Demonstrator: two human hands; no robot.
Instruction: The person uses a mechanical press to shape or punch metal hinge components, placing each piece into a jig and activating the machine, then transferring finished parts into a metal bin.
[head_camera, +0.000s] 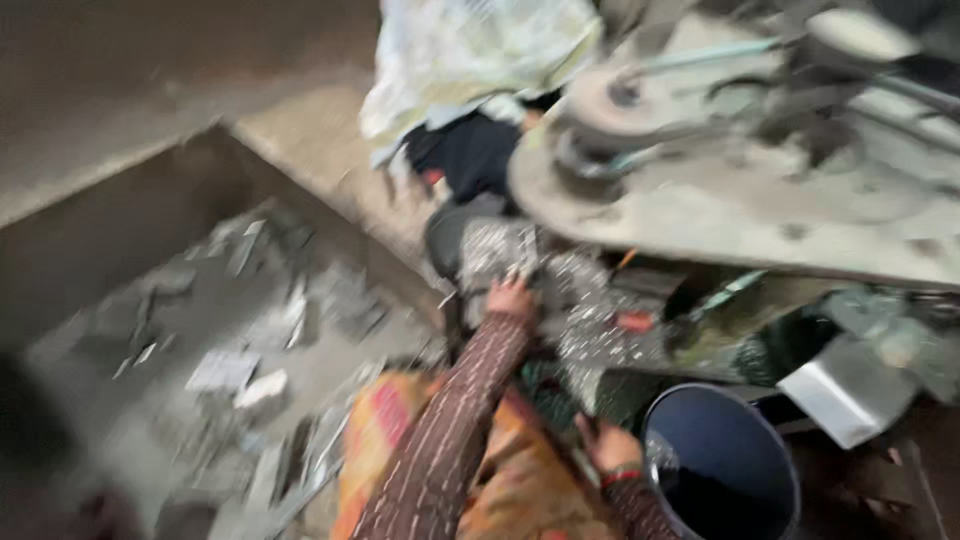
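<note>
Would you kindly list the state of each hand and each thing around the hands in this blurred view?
left hand: stretched forward, resting on the pile of small shiny metal pieces; grip cannot be told.
right hand: low, beside the dark bucket; grip cannot be told.
dark bucket: upright, open at the top.
machine: motion cannot be told through the blur.
trough of metal scraps: scraps lie scattered.

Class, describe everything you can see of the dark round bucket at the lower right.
The bucket is round and dark blue-black with a thin, paler rim; it looks like plastic, though blur hides detail. It stands open, its mouth tilted towards the camera, its inside dark. The right hand lies just left of its rim; contact cannot be told. A shiny metal sheet lies beside it, upper right.
</note>
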